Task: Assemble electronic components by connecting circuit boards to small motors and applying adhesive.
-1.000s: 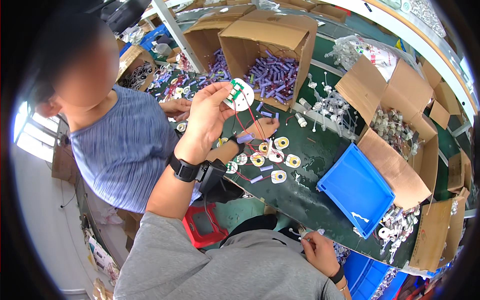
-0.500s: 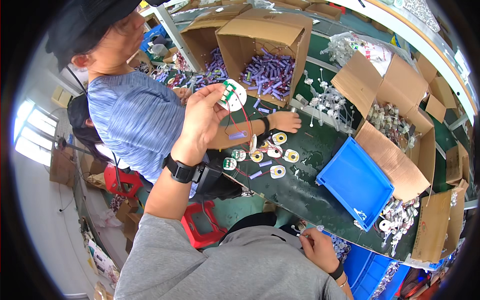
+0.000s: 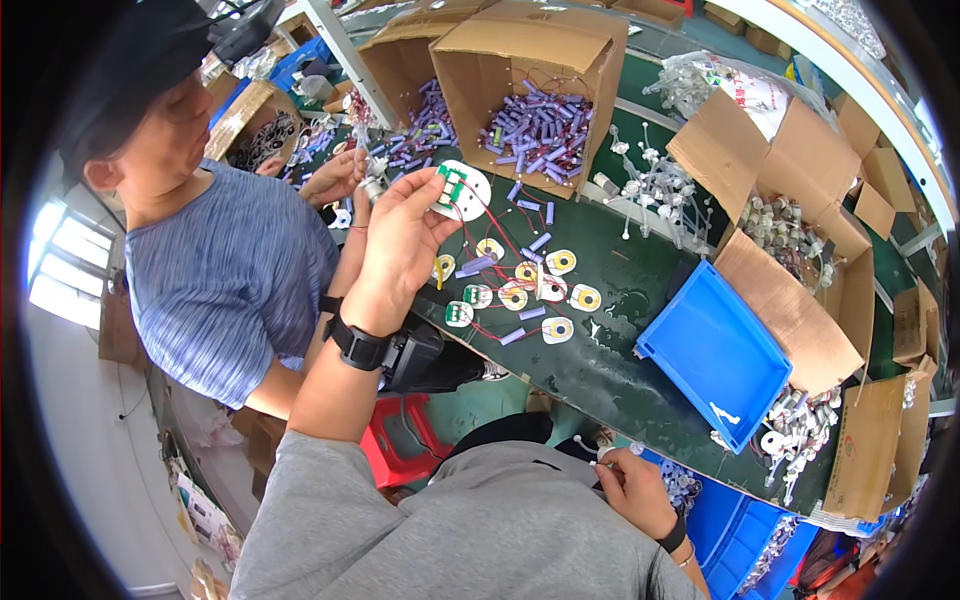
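My left hand [image 3: 405, 235] is raised over the bench, thumb and fingers pinching the edge of a white round disc with a green circuit board [image 3: 463, 190]. Thin red and dark wires hang from the disc toward a purple cylindrical battery [image 3: 476, 266]. Beneath it on the bench lie several white discs with yellow-ringed centres [image 3: 557, 330], two discs with green boards [image 3: 460, 314], and purple batteries. Low by my waist, my right hand [image 3: 640, 492] is closed on a small whitish plastic part [image 3: 600, 456], its details too small to make out.
A co-worker in a blue striped shirt [image 3: 225, 270] stands close at my left, hands [image 3: 335, 180] at a clear part. Ahead stands a cardboard box [image 3: 530, 60] of purple batteries. A blue tray [image 3: 715, 350], clear plastic parts [image 3: 660, 195] and an open carton [image 3: 790, 340] are rightward.
The co-worker's arm has drawn back from the bench to the left, and both their hands are now together. More discs and batteries show on the bench. My hands have hardly moved.
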Tool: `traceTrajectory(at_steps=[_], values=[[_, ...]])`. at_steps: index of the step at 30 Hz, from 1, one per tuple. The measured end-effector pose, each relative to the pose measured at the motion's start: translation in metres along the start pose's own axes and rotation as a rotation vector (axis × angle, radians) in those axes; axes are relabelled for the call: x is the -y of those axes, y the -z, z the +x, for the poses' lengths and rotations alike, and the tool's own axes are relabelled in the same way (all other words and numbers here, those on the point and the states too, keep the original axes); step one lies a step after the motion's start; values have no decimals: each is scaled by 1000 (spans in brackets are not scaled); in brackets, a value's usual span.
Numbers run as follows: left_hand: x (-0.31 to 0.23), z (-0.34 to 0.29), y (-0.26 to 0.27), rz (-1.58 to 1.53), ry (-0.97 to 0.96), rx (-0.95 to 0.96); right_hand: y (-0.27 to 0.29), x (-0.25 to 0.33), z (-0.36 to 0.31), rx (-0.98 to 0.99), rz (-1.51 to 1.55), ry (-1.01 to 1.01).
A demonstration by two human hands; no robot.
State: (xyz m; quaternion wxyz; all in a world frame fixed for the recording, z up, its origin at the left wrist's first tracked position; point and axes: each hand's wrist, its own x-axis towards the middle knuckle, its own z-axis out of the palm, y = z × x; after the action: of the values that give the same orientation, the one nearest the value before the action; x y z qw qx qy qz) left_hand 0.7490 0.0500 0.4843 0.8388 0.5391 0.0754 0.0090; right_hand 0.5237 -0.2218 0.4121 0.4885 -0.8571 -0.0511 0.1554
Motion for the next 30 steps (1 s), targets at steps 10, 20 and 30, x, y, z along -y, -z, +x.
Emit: traceTrajectory(at_steps=[10,20,30], values=[[36,6,48,-79,90,-87,-8,8,25,65,-30,1],[54,5,68,-96,182,-155,-19,6,48,85,-32,28],[170,33,179,-53,506,-415,-25,1,77,119,-14,-115]])
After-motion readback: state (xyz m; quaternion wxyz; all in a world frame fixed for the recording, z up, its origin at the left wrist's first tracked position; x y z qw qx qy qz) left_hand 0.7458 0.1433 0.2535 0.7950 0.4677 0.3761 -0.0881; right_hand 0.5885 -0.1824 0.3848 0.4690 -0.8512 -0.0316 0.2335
